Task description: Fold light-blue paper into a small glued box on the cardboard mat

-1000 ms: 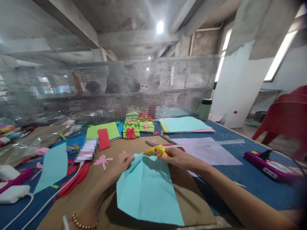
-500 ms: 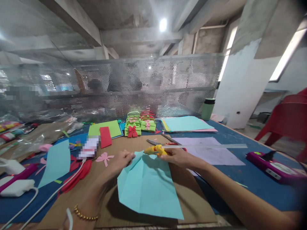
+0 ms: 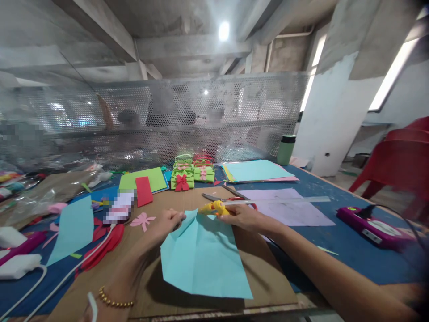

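Blue sheet (image 3: 208,264) at centre, tilted above cardboard (image 3: 268,273). Left hand (image 3: 170,220) pinches its 11 o'clock edge. Right hand (image 3: 244,217) wrapped round glue gun (image 3: 216,208), nozzle at sheet's 12 o'clock edge; contact unclear. Scissors (image 3: 213,197) at 1 o'clock.
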{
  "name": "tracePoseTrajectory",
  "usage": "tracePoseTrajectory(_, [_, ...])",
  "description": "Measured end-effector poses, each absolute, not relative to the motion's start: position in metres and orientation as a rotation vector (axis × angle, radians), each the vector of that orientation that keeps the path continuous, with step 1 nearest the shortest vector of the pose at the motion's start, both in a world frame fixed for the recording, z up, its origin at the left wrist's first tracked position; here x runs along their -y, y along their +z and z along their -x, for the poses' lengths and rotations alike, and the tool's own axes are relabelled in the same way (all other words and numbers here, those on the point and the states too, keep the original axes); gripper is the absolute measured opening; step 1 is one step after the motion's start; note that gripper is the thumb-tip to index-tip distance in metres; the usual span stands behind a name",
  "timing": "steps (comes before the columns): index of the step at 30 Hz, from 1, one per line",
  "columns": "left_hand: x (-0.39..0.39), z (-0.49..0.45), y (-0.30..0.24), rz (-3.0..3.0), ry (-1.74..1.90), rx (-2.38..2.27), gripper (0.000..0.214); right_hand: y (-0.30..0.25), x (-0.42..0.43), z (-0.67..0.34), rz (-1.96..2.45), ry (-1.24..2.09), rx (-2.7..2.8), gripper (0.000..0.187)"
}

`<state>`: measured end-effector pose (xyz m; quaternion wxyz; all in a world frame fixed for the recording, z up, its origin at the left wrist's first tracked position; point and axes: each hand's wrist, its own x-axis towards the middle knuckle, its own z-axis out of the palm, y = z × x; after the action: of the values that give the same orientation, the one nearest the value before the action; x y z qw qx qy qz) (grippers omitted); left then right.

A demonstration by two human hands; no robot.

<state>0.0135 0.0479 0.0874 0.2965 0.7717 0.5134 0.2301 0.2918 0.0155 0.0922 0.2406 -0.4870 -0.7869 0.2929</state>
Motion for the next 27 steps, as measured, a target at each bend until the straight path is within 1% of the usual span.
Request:
tracePoseTrajectory(6, [-0.0480,-0.0138,0.0880,-2.054,0.618,-1.343,0.053,0.0906,-0.0169,-0.2935,1.382,0.763,2.157,0.044])
tracePoseTrajectory(11, [-0.0496,-0.0130,0.0835,-2.038,0.623,-1.360,0.054,0.0899,-0.0180,-0.2919,1.299,0.828,2.104,0.043])
tracePoseTrajectory(15, [-0.0506,-0.0131,0.0819,-2.043,0.638,-1.347,0.054,0.0885,-0.0178,-0.2925,1.342,0.817,2.103,0.045])
tracePoseTrajectory(27, [-0.0488,-0.0129,0.0869,-2.054,0.608,-1.325,0.055,0.0904,-0.0158,-0.2916,1.348,0.813,2.152,0.040])
